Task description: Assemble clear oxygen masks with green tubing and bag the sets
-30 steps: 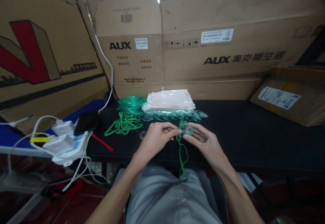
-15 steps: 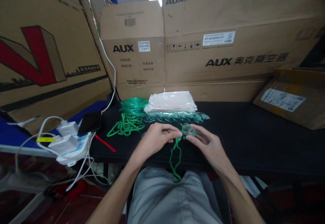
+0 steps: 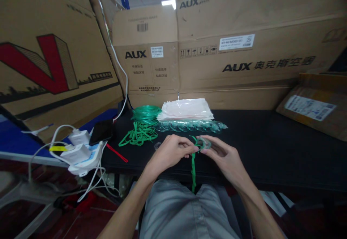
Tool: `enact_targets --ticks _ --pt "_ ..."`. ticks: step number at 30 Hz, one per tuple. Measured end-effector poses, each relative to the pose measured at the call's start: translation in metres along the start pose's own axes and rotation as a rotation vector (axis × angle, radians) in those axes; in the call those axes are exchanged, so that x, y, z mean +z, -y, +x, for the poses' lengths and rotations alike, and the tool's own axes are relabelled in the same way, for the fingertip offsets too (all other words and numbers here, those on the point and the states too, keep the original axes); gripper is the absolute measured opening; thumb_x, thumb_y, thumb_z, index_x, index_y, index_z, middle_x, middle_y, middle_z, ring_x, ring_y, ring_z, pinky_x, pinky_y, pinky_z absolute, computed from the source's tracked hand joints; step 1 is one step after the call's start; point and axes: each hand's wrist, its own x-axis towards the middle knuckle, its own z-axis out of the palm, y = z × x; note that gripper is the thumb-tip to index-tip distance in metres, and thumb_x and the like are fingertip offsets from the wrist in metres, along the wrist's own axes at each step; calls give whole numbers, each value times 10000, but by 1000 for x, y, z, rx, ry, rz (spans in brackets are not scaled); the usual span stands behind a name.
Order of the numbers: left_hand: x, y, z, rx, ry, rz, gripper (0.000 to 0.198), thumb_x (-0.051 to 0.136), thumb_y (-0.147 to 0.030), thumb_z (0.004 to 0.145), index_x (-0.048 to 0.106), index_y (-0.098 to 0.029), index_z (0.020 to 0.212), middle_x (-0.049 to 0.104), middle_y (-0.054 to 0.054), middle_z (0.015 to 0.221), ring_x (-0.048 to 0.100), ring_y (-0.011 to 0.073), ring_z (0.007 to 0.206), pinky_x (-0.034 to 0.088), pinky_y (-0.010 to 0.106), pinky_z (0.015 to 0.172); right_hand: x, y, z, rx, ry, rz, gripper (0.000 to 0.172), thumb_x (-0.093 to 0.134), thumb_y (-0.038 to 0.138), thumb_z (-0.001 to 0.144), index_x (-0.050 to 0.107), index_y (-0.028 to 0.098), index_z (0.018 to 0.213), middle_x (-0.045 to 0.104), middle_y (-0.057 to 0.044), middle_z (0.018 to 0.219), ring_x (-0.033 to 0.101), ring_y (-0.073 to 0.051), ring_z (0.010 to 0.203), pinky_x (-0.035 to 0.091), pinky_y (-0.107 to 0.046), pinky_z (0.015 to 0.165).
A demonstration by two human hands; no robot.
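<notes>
My left hand (image 3: 175, 151) pinches a green elastic strap (image 3: 193, 172) between thumb and fingers. The strap's lower part hangs down toward my lap. Facing it, my right hand (image 3: 223, 156) is closed on a small clear plastic cup-shaped piece (image 3: 205, 143). A short strap end sticks up where the strap meets the piece; whether it is threaded through, I cannot tell. Beyond my hands lies a row of nested clear-green plastic pieces (image 3: 192, 126). A heap of green elastic straps (image 3: 139, 134) lies to the left, in front of coiled green tubing (image 3: 146, 114).
White plastic bags (image 3: 187, 109) are stacked behind the row on the black table (image 3: 265, 148). At left are a phone (image 3: 101, 132), a red strap (image 3: 117, 153) and a power strip (image 3: 85, 163) with chargers. Large cardboard boxes (image 3: 200, 72) wall the back; a smaller carton (image 3: 314, 105) stands right.
The clear piece has turned and tilted in my right hand. The hanging strap, a spread loop before, now hangs as a narrow line. The view has shifted slightly.
</notes>
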Motion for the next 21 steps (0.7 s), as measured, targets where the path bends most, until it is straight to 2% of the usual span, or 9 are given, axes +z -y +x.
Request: enact_targets --ticks 3,5,7,10,12,14,18,19,21 --pt "-2 -12 -7 -7 38 16 326 687 -481 848 779 -169 839 696 12 684 641 156 670 456 214 623 -5 -9 4 -28 -306 -25 469 833 412 746 706 206 1148 749 -77 1140 710 -269 1066 562 -418 995" --pt "-12 -24 -13 23 -31 18 337 692 -499 846 775 -172 839 709 12 711 647 158 689 463 216 639 -9 -14 7 -39 -458 -38 514 814 467 758 678 199 1176 741 -87 1144 709 -274 1052 567 -448 980" --pt "-30 -35 -21 84 -251 24 339 681 -501 860 765 -172 853 716 10 752 648 155 714 474 219 672 -10 -18 9 -32 -453 -65 535 806 494 758 670 189 1176 738 -96 1139 711 -277 1034 570 -455 967" --pt "-72 -42 -33 142 -653 89 327 708 -494 839 751 -171 859 700 3 741 646 155 721 483 222 689 -7 -17 9 -15 -319 -97 561 814 504 741 668 173 1169 748 -100 1096 719 -274 1013 572 -418 956" --pt "-103 -39 -39 104 -824 167 340 735 -507 799 754 -172 853 692 4 710 646 166 707 488 234 686 -4 -14 8 -14 -261 -107 571 808 513 741 664 164 1169 756 -100 1054 723 -273 1002 586 -383 919" --pt "-132 -28 -42 63 -910 235 373 743 -533 769 761 -176 876 710 13 731 660 181 726 495 246 707 -2 -13 7 -11 -245 -123 580 795 527 747 660 157 1173 760 -103 1028 727 -272 986 596 -362 885" --pt "-167 10 -39 -103 -864 398 538 673 -660 752 774 -174 961 750 50 806 688 236 790 495 278 713 -3 -15 7 -9 -208 -181 566 767 536 767 659 165 1182 751 -117 1095 726 -285 1004 593 -379 900" --pt "-170 21 -37 -171 -808 470 561 641 -685 757 779 -178 957 752 52 794 689 246 785 492 285 713 -3 -16 7 -15 -179 -200 542 758 525 782 662 172 1182 746 -115 1119 724 -287 1018 587 -389 919" --pt "-171 40 -33 -292 -607 594 556 622 -700 749 792 -204 933 773 59 869 700 268 847 488 292 742 -4 -18 8 -38 -123 -232 485 741 493 812 669 190 1183 740 -103 1151 722 -282 1030 577 -403 951"
